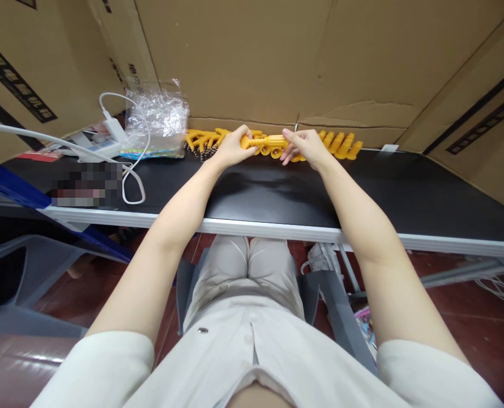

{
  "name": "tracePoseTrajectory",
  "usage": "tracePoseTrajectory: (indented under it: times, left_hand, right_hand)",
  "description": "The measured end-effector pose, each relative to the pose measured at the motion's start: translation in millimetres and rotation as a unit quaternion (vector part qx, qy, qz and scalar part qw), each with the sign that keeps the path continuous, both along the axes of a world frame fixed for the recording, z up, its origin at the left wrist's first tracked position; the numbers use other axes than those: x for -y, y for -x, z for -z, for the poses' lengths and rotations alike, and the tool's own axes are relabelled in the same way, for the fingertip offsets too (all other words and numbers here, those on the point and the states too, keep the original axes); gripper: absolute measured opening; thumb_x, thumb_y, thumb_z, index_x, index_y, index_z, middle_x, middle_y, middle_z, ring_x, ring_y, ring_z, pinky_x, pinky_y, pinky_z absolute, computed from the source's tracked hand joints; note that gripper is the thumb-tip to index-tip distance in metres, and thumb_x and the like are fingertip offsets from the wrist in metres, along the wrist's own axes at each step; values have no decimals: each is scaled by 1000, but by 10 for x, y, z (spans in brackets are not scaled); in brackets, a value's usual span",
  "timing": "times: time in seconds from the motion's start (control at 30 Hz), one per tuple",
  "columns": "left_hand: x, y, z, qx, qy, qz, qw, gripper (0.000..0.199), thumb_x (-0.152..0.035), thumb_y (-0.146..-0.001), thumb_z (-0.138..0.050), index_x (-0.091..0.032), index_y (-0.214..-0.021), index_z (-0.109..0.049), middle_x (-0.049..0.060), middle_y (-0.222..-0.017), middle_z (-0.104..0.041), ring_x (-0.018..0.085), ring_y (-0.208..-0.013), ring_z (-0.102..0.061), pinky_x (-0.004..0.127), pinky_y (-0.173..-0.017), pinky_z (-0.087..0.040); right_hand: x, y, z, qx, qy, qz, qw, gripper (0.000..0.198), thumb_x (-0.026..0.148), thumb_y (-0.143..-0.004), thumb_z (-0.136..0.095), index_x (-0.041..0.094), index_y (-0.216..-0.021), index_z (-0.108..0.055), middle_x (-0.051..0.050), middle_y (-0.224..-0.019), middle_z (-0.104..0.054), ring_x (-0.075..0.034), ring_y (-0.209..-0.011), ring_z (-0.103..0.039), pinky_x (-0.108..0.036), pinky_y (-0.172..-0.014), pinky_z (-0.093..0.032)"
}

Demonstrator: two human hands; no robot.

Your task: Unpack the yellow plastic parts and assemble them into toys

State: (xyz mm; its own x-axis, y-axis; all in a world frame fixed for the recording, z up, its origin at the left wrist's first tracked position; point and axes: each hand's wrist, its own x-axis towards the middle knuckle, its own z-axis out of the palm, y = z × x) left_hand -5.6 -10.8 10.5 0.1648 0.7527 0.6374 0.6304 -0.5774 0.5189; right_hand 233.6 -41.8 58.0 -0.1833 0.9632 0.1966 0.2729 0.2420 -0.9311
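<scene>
Between my hands is a yellow plastic handle piece, held roughly level above the black tabletop. My left hand is closed round its left end. At the right end, my right hand pinches it between thumb and fingers, the other fingers loosely curled. Just behind and below lie more yellow plastic parts with round openings. Left of my left hand are several branching yellow parts and dark metal coil springs. A row of yellow handle parts lies to the right of my right hand.
Cardboard walls the table's back and sides. On the left are a clear plastic bag, a white power strip and a looping white cable. The black tabletop ends in a pale metal front edge.
</scene>
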Motion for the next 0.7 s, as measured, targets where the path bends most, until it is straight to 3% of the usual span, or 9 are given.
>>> tracePoseTrajectory:
  times: [0.17,0.33,0.7]
  left_hand:
    - [29,-11,-14,-1,16,-10,1000,28,-24,-79,-81,-24,-91,-55,-2,-78,-56,23,-88,-67,44,-95,-56]
    - [50,-18,-22,8,19,-9,1000,26,-26,-79,-80,-25,-93,-58,-2,-79,-57,25,-92,-68,46,-97,-56]
    - [143,-47,-92,-26,8,-35,999,24,-21,-79,-74,-25,-93,-55,1,-83,-64,25,-88,-69,41,-91,-54]
  right_hand:
    - [-8,46,-3,-29,34,16,999,51,68,-91,-76,19,-83,-65,-1,-54,-62,-16,-47,-64,-23,-43,-49]
    - [-44,82,21,-40,54,28,997,53,71,-90,-74,18,-93,-70,-1,-53,-60,-19,-48,-66,-26,-44,-52]
    - [-83,94,26,-32,104,23,994,54,74,-95,-63,21,-101,-69,0,-50,-60,-15,-37,-54,-26,-39,-50]
